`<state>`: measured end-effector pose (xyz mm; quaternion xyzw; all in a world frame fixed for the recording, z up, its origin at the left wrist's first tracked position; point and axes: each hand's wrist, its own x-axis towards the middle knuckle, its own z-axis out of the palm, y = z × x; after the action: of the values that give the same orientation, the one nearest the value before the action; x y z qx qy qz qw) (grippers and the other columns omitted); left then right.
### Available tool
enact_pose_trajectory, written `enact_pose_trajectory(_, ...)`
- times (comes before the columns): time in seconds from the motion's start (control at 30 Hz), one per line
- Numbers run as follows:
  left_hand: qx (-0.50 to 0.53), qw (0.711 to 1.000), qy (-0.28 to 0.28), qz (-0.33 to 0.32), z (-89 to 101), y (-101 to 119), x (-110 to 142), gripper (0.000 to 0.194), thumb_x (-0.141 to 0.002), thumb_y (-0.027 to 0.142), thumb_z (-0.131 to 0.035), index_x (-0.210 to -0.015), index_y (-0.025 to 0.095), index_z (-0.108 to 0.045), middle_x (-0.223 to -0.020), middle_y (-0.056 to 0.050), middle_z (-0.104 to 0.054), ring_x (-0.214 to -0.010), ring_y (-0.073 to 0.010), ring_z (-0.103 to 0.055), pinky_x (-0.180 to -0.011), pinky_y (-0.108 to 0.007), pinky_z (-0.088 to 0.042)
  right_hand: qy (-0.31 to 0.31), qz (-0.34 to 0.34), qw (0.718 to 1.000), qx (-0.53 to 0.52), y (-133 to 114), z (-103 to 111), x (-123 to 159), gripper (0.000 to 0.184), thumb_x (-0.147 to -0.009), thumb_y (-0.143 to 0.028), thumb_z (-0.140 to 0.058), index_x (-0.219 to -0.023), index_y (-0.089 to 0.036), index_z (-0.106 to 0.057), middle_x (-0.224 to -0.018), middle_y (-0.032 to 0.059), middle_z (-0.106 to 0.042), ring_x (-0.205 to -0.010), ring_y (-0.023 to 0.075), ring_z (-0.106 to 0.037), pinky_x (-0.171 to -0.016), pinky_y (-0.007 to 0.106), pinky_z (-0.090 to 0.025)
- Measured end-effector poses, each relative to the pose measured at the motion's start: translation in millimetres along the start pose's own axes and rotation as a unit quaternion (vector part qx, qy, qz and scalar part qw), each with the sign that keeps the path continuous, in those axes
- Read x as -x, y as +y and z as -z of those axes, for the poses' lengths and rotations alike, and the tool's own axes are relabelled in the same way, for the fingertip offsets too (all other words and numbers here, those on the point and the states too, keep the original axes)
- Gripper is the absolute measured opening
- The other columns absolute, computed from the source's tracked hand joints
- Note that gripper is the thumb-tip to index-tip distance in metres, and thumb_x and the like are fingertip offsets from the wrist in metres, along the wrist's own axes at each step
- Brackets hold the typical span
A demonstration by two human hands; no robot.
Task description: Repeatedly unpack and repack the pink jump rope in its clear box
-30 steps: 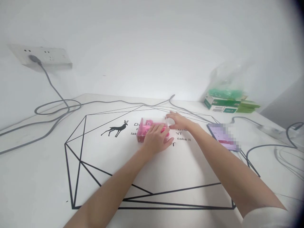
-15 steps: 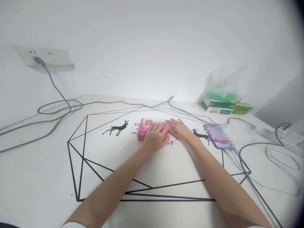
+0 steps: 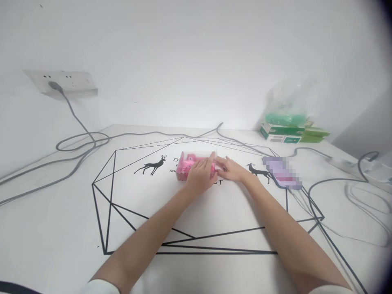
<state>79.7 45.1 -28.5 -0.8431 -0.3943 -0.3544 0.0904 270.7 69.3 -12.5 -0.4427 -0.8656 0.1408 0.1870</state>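
A small clear plastic box (image 3: 181, 170) with bright pink things inside lies on the printed white mat. My left hand (image 3: 199, 174) is laid over its right half, fingers close together on top and thumb along the near side. At the right end of the box, my right hand (image 3: 232, 169) has its thumb and fingers bent in around that end. The hands hide much of the box's right end, and its pink contents are too blurred to name.
To the right lies a phone (image 3: 282, 173) with a cable. Green-and-white boxes (image 3: 283, 131) stand at the back right under a clear bag (image 3: 288, 102). Grey cables (image 3: 143, 133) run along the back, from a wall socket (image 3: 81, 81) on the left.
My right hand's fingers, stretched out beside the box before, have bent in around its right end. My left hand's fingers have drawn closer together on top. The view has shifted slightly.
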Motion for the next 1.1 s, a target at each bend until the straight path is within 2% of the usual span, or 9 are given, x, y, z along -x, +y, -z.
enact_pose_trajectory(0.2,-0.019,0.999,-0.043,-0.018,0.1,0.4,-4.3,0.038,-0.088,0.018,-0.053,-0.125,0.019,-0.057,-0.131,-0.009,-0.065,-0.121,-0.0241,-0.061,-0.106,-0.045,-0.044,0.019,-0.011,0.999,0.025,6.5,4.6,-0.4,0.044,-0.091,-0.031,-0.051,-0.134,-0.020,-0.056,-0.083,0.0009,-0.074,-0.085,0.0220,-0.070,-0.117,0.053,-0.026)
enact_pose_trajectory(0.43,-0.035,0.997,-0.071,-0.026,0.8,3.5,-7.3,0.038,-0.088,0.014,-0.049,-0.123,0.022,-0.061,-0.131,-0.009,-0.065,-0.120,-0.0236,-0.060,-0.103,-0.044,-0.044,0.042,-0.089,0.995,0.029,14.4,10.8,0.6,0.040,-0.091,-0.029,-0.048,-0.127,-0.022,-0.065,-0.110,0.0074,-0.075,-0.106,0.0282,-0.068,-0.101,0.044,-0.046)
enact_pose_trajectory(0.5,-0.041,0.995,-0.083,-0.037,1.6,3.1,-6.4,0.038,-0.090,0.015,-0.047,-0.123,0.024,-0.062,-0.132,-0.008,-0.064,-0.121,-0.0236,-0.059,-0.104,-0.047,-0.042,0.044,-0.108,0.993,0.036,21.6,8.4,0.1,0.044,-0.090,-0.027,-0.048,-0.130,-0.020,-0.063,-0.113,0.0083,-0.075,-0.105,0.0284,-0.069,-0.107,0.047,-0.042)
enact_pose_trajectory(0.53,-0.041,0.994,-0.089,-0.043,2.1,2.8,-5.9,0.038,-0.091,0.015,-0.046,-0.123,0.025,-0.062,-0.132,-0.007,-0.064,-0.121,-0.0236,-0.059,-0.105,-0.048,-0.041,0.038,-0.103,0.993,0.044,24.8,6.9,-0.3,0.045,-0.090,-0.026,-0.047,-0.133,-0.019,-0.062,-0.111,0.0085,-0.076,-0.103,0.0278,-0.070,-0.114,0.051,-0.033)
enact_pose_trajectory(0.6,-0.041,0.993,-0.097,-0.051,2.9,2.1,-5.0,0.037,-0.092,0.014,-0.046,-0.121,0.027,-0.063,-0.131,-0.007,-0.065,-0.122,-0.0239,-0.059,-0.106,-0.052,-0.039,0.049,-0.096,0.992,0.069,28.7,4.7,-0.9,0.051,-0.089,-0.022,-0.046,-0.139,-0.016,-0.055,-0.122,0.0108,-0.071,-0.107,0.0279,-0.069,-0.120,0.057,-0.020)
enact_pose_trajectory(0.67,-0.043,0.992,-0.101,-0.061,3.5,1.3,-4.2,0.032,-0.092,0.015,-0.047,-0.113,0.026,-0.067,-0.129,-0.006,-0.066,-0.123,-0.0248,-0.058,-0.107,-0.054,-0.038,0.066,-0.086,0.989,0.098,28.3,4.4,-1.2,0.058,-0.088,-0.015,-0.043,-0.145,-0.012,-0.047,-0.136,0.0141,-0.062,-0.120,0.0284,-0.064,-0.121,0.058,-0.016)
enact_pose_trajectory(0.8,-0.056,0.991,-0.091,-0.086,3.1,-0.2,-2.1,0.024,-0.094,0.017,-0.047,-0.100,0.023,-0.070,-0.128,-0.008,-0.066,-0.122,-0.0270,-0.058,-0.107,-0.058,-0.037,0.079,-0.057,0.986,0.136,20.1,6.2,-2.0,0.055,-0.090,-0.012,-0.036,-0.144,-0.012,-0.050,-0.148,0.0137,-0.051,-0.137,0.0288,-0.048,-0.121,0.055,-0.020)
enact_pose_trajectory(0.93,-0.053,0.992,-0.071,-0.089,-0.2,-2.3,-0.9,0.022,-0.096,0.022,-0.048,-0.094,0.021,-0.069,-0.126,-0.009,-0.068,-0.120,-0.0265,-0.060,-0.104,-0.054,-0.040,0.041,-0.054,0.988,0.139,14.5,0.4,-2.9,0.043,-0.097,-0.029,-0.039,-0.132,-0.020,-0.062,-0.145,0.0095,-0.055,-0.127,0.0314,-0.058,-0.116,0.055,-0.031)
enact_pose_trajectory(1.1,-0.052,0.994,-0.048,-0.088,-3.9,-3.5,-1.3,0.023,-0.098,0.025,-0.047,-0.096,0.021,-0.069,-0.120,-0.007,-0.070,-0.114,-0.0239,-0.063,-0.098,-0.044,-0.045,-0.008,-0.012,0.992,0.128,11.5,-11.1,-1.6,0.041,-0.101,-0.032,-0.036,-0.132,-0.025,-0.062,-0.141,0.0083,-0.060,-0.123,0.0289,-0.061,-0.117,0.059,-0.026)
